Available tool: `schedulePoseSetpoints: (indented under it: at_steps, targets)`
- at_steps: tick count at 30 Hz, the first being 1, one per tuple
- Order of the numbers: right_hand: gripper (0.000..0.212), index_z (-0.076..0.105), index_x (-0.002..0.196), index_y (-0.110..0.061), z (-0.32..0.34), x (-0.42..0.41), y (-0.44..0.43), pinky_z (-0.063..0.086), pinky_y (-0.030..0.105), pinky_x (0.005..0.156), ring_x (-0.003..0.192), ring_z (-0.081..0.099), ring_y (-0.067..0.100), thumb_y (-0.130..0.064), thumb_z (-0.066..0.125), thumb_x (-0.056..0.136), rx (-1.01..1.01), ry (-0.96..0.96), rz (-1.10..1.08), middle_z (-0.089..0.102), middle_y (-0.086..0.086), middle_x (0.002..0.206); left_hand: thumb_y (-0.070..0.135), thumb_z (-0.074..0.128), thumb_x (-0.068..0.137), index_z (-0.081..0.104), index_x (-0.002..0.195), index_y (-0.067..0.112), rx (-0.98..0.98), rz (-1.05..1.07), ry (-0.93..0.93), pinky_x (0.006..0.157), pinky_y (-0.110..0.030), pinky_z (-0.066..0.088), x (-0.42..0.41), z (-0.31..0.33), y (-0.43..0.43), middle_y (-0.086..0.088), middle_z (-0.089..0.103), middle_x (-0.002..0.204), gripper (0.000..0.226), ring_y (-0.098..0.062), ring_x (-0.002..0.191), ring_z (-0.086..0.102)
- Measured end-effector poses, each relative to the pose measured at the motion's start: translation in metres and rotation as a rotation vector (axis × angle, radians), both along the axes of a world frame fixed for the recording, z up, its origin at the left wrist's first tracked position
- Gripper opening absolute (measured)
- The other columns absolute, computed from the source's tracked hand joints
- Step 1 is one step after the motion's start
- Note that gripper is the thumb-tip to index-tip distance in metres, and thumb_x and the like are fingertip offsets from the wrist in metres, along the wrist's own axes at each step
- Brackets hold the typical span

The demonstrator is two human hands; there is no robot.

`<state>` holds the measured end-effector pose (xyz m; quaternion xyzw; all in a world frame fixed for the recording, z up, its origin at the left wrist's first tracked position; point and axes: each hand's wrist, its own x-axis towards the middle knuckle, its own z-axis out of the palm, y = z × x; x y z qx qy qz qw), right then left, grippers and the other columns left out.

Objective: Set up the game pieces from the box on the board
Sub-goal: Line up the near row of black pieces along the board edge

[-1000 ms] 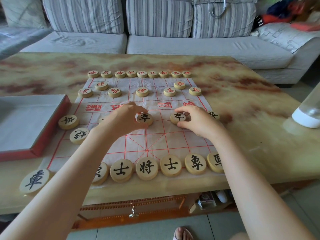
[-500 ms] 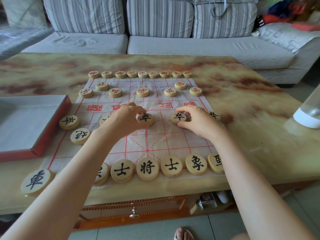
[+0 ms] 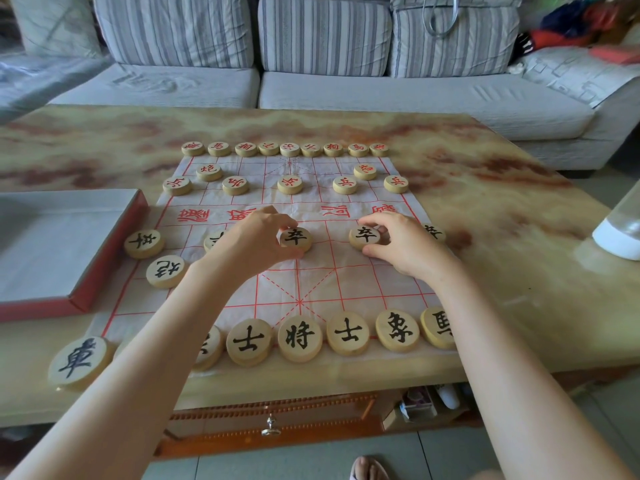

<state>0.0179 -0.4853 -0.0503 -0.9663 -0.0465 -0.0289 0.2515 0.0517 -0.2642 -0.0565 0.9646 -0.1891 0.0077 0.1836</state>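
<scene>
Bare left forearm [image 3: 145,358] and bare right forearm [image 3: 519,358], uncovered from wrist down to the frame edge, slim, tapering toward the wrists. Bare left hand [image 3: 249,244] and bare right hand [image 3: 412,247], slender fingers, nails too small to judge. Toes of one bare foot [image 3: 369,469] at the bottom edge, pale strip of footwear alongside, too cropped to tell slipper from sandal.

Box [image 3: 79,292] left of board [image 3: 311,285], sofa [image 3: 346,95] behind table [image 3: 485,209], perhaps touching.
</scene>
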Motion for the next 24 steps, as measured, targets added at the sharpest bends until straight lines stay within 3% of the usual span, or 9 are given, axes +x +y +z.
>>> schedulePoseSetpoints:
  at_steps: [7, 15, 24]
  targets:
    - [0.051, 0.050, 0.131, -0.021, 0.0010, -0.0005, 0.0002, 0.038, 0.027, 0.094, 0.117, 0.050, 0.017, -0.018, 0.067, 0.083, 0.000, 0.002, -0.004, 0.055, 0.001, 0.128, 0.040, 0.068, 0.077, 0.052, 0.127, 0.020, 0.000, -0.002, 0.003, 0.087, -0.037, 0.052, -0.0004, -0.0001, 0.0001, -0.004, 0.054, 0.121, 0.056, -0.019, 0.095, 0.058]
    - [0.051, 0.050, 0.132, -0.021, 0.0008, -0.0010, -0.0004, 0.037, 0.026, 0.094, 0.119, 0.049, 0.016, -0.019, 0.067, 0.083, -0.008, 0.008, -0.001, 0.054, 0.000, 0.130, 0.041, 0.067, 0.078, 0.052, 0.127, 0.022, 0.006, 0.002, -0.010, 0.079, -0.030, 0.051, -0.0029, 0.0003, -0.0002, -0.002, 0.053, 0.121, 0.055, -0.018, 0.094, 0.058]
    - [0.050, 0.052, 0.129, -0.021, 0.0031, -0.0004, 0.0011, 0.035, 0.032, 0.102, 0.123, 0.045, 0.019, -0.026, 0.067, 0.082, -0.071, -0.004, 0.009, 0.054, 0.001, 0.129, 0.040, 0.068, 0.076, 0.052, 0.127, 0.019, -0.043, -0.023, -0.016, 0.085, -0.034, 0.052, -0.0058, 0.0021, 0.0026, -0.002, 0.055, 0.117, 0.058, -0.014, 0.085, 0.059]
